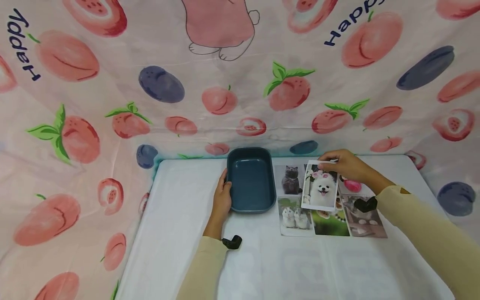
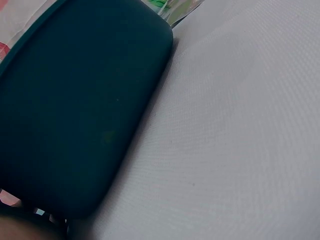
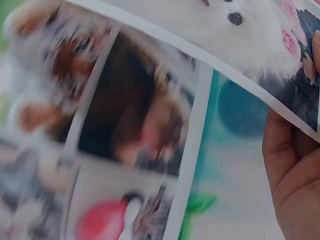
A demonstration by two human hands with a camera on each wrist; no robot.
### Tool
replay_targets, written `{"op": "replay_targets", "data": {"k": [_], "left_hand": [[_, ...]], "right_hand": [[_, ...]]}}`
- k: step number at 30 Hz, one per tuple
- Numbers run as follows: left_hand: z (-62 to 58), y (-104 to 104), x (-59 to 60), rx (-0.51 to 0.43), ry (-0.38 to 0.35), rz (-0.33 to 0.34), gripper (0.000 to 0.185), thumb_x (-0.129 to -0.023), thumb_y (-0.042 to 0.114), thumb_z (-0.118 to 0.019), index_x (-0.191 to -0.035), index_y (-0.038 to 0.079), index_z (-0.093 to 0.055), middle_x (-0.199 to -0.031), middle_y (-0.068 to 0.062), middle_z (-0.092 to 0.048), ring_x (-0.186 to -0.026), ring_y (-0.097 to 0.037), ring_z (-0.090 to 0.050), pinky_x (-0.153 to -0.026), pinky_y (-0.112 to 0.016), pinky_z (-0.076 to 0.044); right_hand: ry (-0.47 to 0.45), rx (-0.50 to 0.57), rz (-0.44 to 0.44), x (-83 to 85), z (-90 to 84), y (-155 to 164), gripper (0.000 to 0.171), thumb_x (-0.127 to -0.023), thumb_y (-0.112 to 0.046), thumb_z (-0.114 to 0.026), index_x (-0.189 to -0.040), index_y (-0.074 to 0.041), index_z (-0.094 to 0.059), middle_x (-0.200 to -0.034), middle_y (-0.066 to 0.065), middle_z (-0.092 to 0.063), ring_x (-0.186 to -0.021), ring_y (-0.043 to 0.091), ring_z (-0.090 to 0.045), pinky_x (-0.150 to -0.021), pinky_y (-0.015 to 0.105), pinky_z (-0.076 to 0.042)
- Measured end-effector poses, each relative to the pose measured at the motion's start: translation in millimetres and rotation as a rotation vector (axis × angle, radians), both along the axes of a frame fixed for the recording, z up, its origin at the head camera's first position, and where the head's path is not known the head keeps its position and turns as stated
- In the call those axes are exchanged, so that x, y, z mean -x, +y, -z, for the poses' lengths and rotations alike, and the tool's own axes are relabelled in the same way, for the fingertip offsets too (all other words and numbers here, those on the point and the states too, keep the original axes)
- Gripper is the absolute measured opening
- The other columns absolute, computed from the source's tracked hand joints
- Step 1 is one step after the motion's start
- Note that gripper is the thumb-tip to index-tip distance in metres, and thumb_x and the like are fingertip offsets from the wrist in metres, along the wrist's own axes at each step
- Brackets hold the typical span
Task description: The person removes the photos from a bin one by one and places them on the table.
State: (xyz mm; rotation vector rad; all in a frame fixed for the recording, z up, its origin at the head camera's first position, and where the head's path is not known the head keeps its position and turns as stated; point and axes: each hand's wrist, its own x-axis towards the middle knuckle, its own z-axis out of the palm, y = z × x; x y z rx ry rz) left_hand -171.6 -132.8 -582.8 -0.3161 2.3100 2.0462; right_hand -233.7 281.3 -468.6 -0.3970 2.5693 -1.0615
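A dark blue-green rectangular tray [image 1: 251, 183] stands at the back of the table. My left hand [image 1: 222, 199] grips its left side, thumb at the rim and fingers along the outer wall. In the left wrist view the tray's outer surface [image 2: 90, 100] fills the left. With its top edge pinched in my right hand [image 1: 346, 166], a photo card of a white fluffy dog [image 1: 320, 187] hangs over other cards. Around it lie a grey cat card [image 1: 289, 180], a card with two small white animals [image 1: 295, 216], a green card [image 1: 331, 223] and a brownish animal card [image 1: 365, 218].
The cards lie in two rows right of the tray, one with a pink round shape [image 1: 352, 186], partly covered by the right hand and arm. A white cloth covers the table [image 1: 180, 208]. Behind it hangs a fruit-printed curtain [image 1: 225, 75].
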Motion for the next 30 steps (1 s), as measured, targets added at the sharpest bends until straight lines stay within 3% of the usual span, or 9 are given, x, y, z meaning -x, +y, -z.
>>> {"op": "replay_targets", "data": {"k": [8,12,19,24,30], "left_hand": [[3.0,-3,1.0,0.001,0.003,0.005,0.051,-0.109,0.028,-0.04,-0.158,0.042,-0.034,-0.17,0.004,-0.025,-0.159,-0.023,-0.017,-0.128,-0.051,-0.016],[2.5,-2,1.3,0.0,-0.003,0.005,0.051,-0.109,0.029,-0.04,-0.159,0.04,-0.034,-0.169,0.003,-0.025,-0.158,-0.023,-0.018,-0.128,-0.05,-0.017],[0.5,0,0.1,0.002,-0.005,0.0,0.052,-0.109,0.027,-0.04,-0.158,0.04,-0.035,-0.169,0.003,-0.026,-0.158,-0.023,-0.019,-0.128,-0.051,-0.017],[0.6,0,0.3,0.001,-0.006,-0.003,0.051,-0.109,0.028,-0.04,-0.158,0.041,-0.035,-0.169,0.003,-0.026,-0.158,-0.022,-0.019,-0.128,-0.05,-0.017],[1.6,0,0.3,-0.005,-0.004,-0.001,0.051,-0.109,0.028,-0.04,-0.159,0.04,-0.034,-0.169,0.004,-0.026,-0.158,-0.022,-0.018,-0.128,-0.05,-0.017]], "right_hand": [[-0.016,-0.1,0.085,-11.8,8.5,55,0.047,-0.096,-0.05,-0.067,-0.125,-0.013,-0.071,-0.128,0.014,-0.067,-0.09,0.013,-0.062,-0.075,0.037,-0.053],[-0.003,-0.151,0.111,-18.0,16.6,84,0.047,-0.096,-0.05,-0.067,-0.124,-0.011,-0.072,-0.122,0.013,-0.069,-0.094,0.014,-0.062,-0.08,0.037,-0.053],[-0.032,-0.231,0.149,-27.9,25.6,138,0.051,-0.096,-0.048,-0.068,-0.124,-0.006,-0.071,-0.104,0.007,-0.074,-0.084,0.009,-0.061,-0.074,0.031,-0.053],[-0.078,-0.278,0.146,-34.0,32.0,172,0.054,-0.097,-0.045,-0.068,-0.126,0.001,-0.069,-0.112,0.013,-0.073,-0.088,0.006,-0.061,-0.079,0.041,-0.058],[-0.121,-0.335,0.104,-38.6,40.5,192,0.046,-0.095,-0.042,-0.071,-0.116,-0.001,-0.075,-0.105,0.009,-0.076,-0.082,0.002,-0.059,-0.073,0.03,-0.053]]}}
